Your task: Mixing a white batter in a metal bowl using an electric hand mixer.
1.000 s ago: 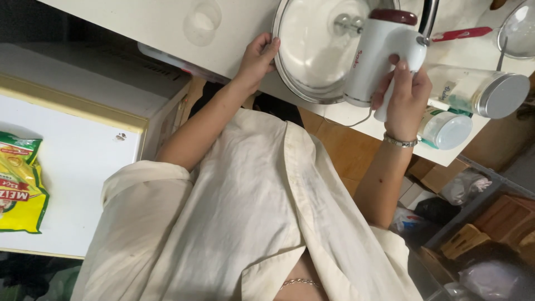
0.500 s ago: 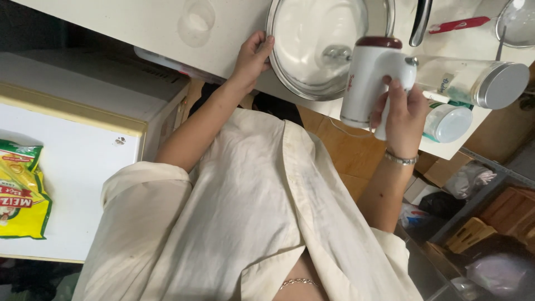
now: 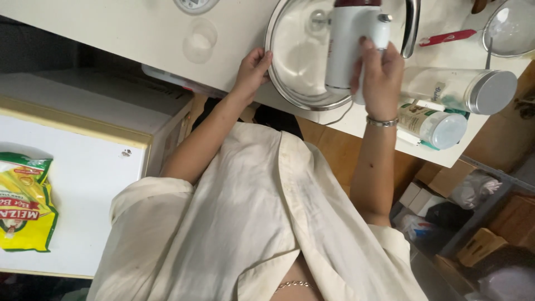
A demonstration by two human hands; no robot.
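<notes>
A steel mixing bowl (image 3: 290, 89) with white mixture stands on the white counter (image 3: 111, 33). My left hand (image 3: 252, 69) grips the bowl's near-left rim. My right hand (image 3: 380, 75) is wrapped around a white electric hand mixer (image 3: 351, 39) with a dark red top, held over the bowl with its beaters (image 3: 319, 19) down in the mixture. A bracelet sits on my right wrist.
Two lidded jars (image 3: 462, 89) (image 3: 437, 124) lie on the counter right of the bowl. A red-handled tool (image 3: 446, 38), a glass bowl (image 3: 510, 28) and a clear cup (image 3: 199, 42) are there too. A yellow packet (image 3: 22, 203) lies on a white appliance at left. Boxes and bags fill the floor at right.
The mixer and my right hand have moved further over the bowl and up in the view. My left hand keeps its hold on the rim.
</notes>
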